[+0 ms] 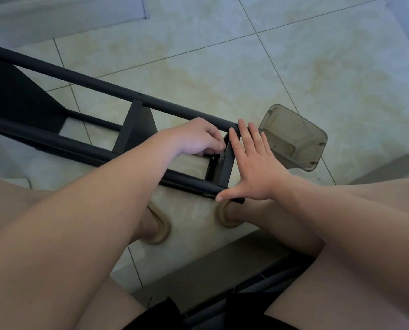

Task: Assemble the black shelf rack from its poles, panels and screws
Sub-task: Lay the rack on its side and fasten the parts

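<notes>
Floor tiles (222, 55) hold the black rack (79, 84). Right hand (253, 167) lies flat against its end panel (225, 171); left hand (196, 136), just beside, pinches a likely screw (220, 158), which needs turning in next.

Rack (79, 78) on its side on floor (222, 55). Left hand (196, 136) pinches small pale piece (219, 158) inside end panel (226, 170); right hand (253, 167) flat against that panel, thumb on near pole (68, 144).

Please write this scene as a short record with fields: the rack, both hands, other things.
rack: black, lies on its side on the tiled floor
left hand: pinches a small grey piece at the end panel
right hand: open, flat against the same panel
box: clear brownish plastic, on the floor beside the rack's end
</notes>
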A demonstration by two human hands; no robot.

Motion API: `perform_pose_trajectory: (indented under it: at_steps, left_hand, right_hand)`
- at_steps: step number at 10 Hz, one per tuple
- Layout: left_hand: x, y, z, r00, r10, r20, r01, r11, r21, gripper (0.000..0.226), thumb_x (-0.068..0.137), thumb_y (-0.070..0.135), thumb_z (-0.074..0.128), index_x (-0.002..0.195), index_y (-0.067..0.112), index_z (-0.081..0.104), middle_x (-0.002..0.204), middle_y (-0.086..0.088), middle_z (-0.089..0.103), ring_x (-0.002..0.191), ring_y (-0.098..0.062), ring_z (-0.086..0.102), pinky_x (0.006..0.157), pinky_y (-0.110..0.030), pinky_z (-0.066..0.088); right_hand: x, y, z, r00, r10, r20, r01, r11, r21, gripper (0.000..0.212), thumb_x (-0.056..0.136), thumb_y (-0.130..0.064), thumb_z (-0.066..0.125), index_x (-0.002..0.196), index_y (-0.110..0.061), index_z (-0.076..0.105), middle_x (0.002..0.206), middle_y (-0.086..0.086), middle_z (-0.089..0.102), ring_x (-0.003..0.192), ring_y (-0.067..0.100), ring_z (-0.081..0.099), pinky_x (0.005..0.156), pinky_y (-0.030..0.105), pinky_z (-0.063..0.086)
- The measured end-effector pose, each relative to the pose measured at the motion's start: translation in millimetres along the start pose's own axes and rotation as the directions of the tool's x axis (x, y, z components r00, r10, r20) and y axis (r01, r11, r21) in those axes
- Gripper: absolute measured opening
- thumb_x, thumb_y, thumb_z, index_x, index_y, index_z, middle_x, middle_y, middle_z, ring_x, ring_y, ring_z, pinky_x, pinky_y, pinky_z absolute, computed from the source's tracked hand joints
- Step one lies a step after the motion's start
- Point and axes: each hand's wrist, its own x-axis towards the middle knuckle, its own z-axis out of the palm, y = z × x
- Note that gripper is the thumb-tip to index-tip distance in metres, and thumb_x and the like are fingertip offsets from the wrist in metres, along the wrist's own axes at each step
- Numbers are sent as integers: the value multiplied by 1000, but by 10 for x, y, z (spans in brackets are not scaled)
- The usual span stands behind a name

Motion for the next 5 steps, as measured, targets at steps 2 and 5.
perform_pose_trajectory:
  at_steps: [2,5]
  left_hand:
    - [-2,-82,109,981,-192,14,190,957,-221,4,94,21,68,94,18,70,78,3,75,82,-13,72,82,-32,54]
    - [-31,-42,83,969,-248,22,245,938,-246,15,98,26,60,103,16,71,82,3,78,87,-14,73,86,-33,53]
  right_hand:
    - [1,2,-6,1000,0,8,0,1000,-4,157,43,-109,23,157,-12,-23,162,13,-35,150,34,-31,125,52,-10]
    - [2,-2,-12,1000,6,13,-6,1000,-8,157,46,-108,30,158,-12,-22,163,13,-34,150,34,-32,125,52,-10]
